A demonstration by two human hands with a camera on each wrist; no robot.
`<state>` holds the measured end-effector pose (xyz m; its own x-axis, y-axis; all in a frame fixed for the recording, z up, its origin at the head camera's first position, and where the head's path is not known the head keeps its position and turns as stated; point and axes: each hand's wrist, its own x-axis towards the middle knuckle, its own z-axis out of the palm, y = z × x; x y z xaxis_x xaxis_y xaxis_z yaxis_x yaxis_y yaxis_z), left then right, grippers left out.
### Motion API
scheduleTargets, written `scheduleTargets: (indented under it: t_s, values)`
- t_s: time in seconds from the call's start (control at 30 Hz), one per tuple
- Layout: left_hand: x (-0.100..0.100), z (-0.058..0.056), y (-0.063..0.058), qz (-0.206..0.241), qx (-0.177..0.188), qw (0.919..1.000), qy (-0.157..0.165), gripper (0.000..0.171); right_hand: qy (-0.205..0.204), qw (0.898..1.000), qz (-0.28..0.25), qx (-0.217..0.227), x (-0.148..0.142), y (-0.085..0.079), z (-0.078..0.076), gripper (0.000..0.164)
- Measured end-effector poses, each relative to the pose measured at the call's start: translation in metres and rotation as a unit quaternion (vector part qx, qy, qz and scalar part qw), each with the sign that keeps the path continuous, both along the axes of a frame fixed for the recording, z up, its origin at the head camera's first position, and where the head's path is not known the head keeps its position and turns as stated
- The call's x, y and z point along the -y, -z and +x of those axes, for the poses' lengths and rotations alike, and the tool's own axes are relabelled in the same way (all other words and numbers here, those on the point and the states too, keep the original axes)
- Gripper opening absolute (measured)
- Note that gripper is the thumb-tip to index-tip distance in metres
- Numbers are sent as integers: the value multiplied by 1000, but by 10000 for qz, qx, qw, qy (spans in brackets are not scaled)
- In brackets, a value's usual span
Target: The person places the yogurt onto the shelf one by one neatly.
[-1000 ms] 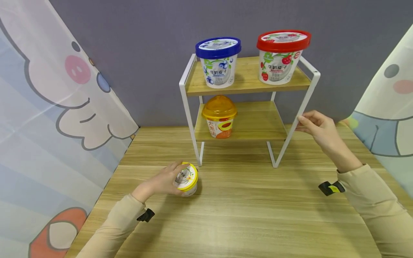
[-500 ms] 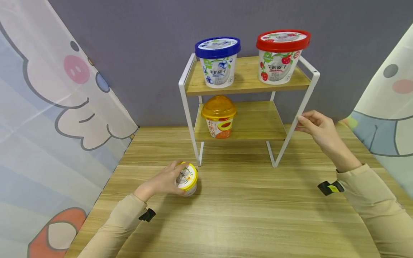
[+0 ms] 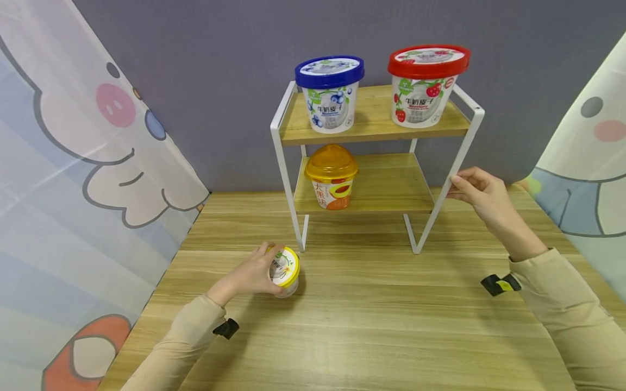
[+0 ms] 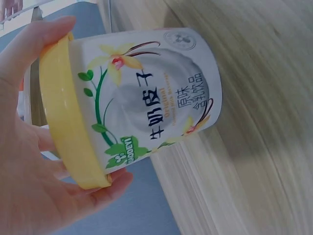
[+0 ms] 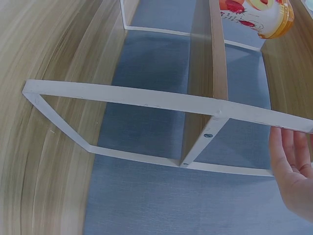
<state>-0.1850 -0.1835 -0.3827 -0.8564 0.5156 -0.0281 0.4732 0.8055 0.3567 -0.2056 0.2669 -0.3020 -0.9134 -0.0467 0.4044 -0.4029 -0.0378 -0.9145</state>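
My left hand (image 3: pixel 253 273) grips a small white tub with a yellow lid (image 3: pixel 285 267), which stands on the table left of the rack. In the left wrist view, the thumb and fingers wrap round the yellow rim of the tub (image 4: pixel 142 93), whose side bears a vanilla flower print. At the right, my right hand (image 3: pixel 481 194) pinches the front right post of the white metal rack (image 3: pixel 461 155). Close up in the right wrist view, the fingers of the right hand (image 5: pixel 296 159) meet the white post of the rack (image 5: pixel 161 100).
On the rack's upper wooden shelf (image 3: pixel 374 108) stand a blue-lidded tub (image 3: pixel 331 103) and a red-lidded tub (image 3: pixel 423 100). An orange dome-lidded cup (image 3: pixel 332 182) is on the lower shelf (image 3: pixel 391 179). Printed curtains (image 3: pixel 73 179) flank the wooden table (image 3: pixel 342 326).
My left hand and forearm have shifted slightly to the right around the yellow-lidded tub, which stays in place. The right hand keeps its hold on the rack's post.
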Motion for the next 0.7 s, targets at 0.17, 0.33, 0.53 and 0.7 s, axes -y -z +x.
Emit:
scheduleTargets:
  t_s: [0.17, 0.33, 0.53, 0.7]
  values:
    - [-3, 2, 4, -37, -289, 9995, -142, 97, -8, 10000, -24, 12, 1, 0, 0, 7]
    - [-11, 5, 3, -109, -560, 9977, -356, 96, 26, 10000, 4, 19, 2, 1, 0, 7]
    - [-25, 9, -8, -35, -779, 9951, -600, 98, 95, 9999, 64, 85, 0, 0, -1, 7]
    - [-43, 9, -25, 80, -835, 9938, -733, 99, 55, 10000, 2, 37, -1, 1, -1, 7]
